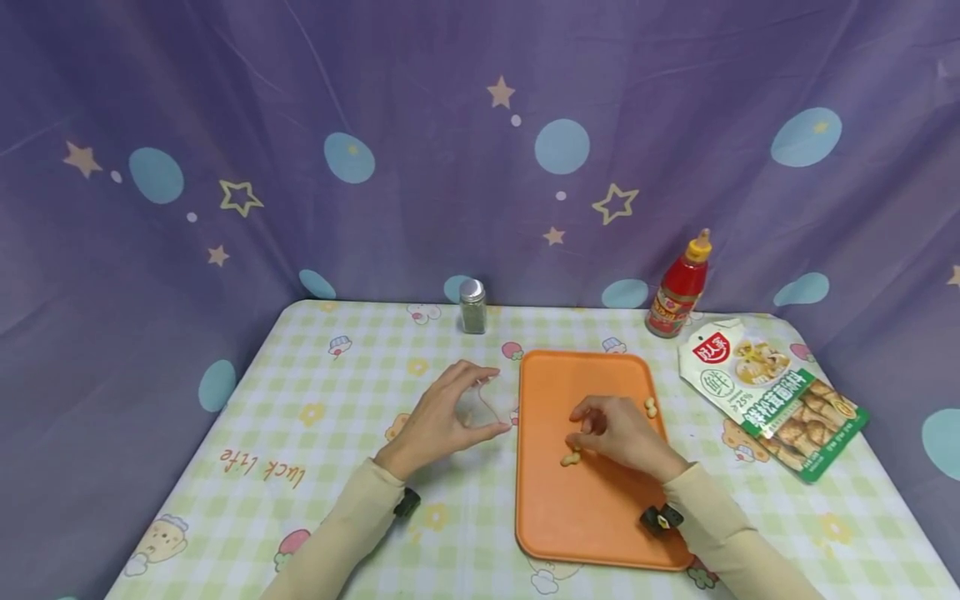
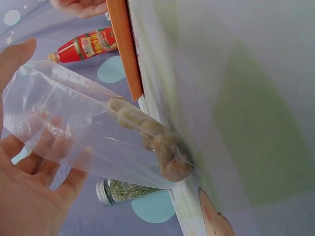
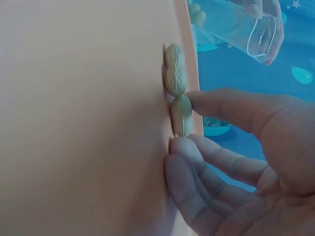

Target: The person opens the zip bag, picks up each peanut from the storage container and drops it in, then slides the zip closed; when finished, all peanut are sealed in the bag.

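Observation:
My left hand [image 1: 442,421] grips the mouth of a clear plastic bag [image 2: 78,98], thumb on one side and fingers on the other, so the mouth is spread. Several brown peanuts [image 2: 165,150] lie at the bottom of the bag, down at the tablecloth. Over the orange tray [image 1: 555,379], my right hand [image 1: 618,433] pinches a peanut [image 3: 181,115] between thumb and fingertips. Another peanut [image 3: 174,69] lies end to end with it on the tray. Near the tray's right edge sits one more peanut [image 1: 650,407].
Behind the tray stands a red sauce bottle [image 1: 678,287] with a yellow cap. A printed food packet [image 1: 772,396] lies to the tray's right. A spice shaker [image 1: 473,307] stands at the table's back edge, before a purple curtain [image 1: 420,233].

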`<state>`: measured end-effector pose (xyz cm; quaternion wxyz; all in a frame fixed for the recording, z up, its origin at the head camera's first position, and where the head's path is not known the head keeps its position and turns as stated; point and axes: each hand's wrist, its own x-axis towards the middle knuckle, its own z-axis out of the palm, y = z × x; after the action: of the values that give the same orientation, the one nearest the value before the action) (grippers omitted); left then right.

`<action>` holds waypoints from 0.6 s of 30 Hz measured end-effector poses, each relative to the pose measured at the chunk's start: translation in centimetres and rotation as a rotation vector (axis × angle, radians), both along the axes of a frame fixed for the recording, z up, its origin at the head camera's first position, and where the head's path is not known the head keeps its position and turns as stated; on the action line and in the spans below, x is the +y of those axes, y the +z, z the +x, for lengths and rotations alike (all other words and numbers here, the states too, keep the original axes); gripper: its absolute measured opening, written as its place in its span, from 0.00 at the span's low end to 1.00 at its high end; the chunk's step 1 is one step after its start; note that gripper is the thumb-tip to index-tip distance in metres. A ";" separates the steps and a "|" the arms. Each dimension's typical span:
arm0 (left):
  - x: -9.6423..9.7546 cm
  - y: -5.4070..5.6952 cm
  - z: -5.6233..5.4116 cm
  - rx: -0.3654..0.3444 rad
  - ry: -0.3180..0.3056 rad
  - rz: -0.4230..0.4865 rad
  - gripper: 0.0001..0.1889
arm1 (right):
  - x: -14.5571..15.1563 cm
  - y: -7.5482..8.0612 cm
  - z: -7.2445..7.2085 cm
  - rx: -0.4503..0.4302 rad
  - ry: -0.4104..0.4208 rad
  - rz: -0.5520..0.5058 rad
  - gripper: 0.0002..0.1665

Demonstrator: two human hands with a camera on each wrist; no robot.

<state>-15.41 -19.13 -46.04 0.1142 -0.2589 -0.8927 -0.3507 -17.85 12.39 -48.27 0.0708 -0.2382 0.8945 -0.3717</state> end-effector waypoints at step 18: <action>0.0 0.0 0.0 0.002 0.002 -0.003 0.38 | -0.5 -0.1 -0.2 0.005 -0.004 0.015 0.04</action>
<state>-15.38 -19.16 -46.00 0.1148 -0.2586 -0.8935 -0.3488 -18.01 11.84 -48.38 0.0697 -0.2366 0.8979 -0.3647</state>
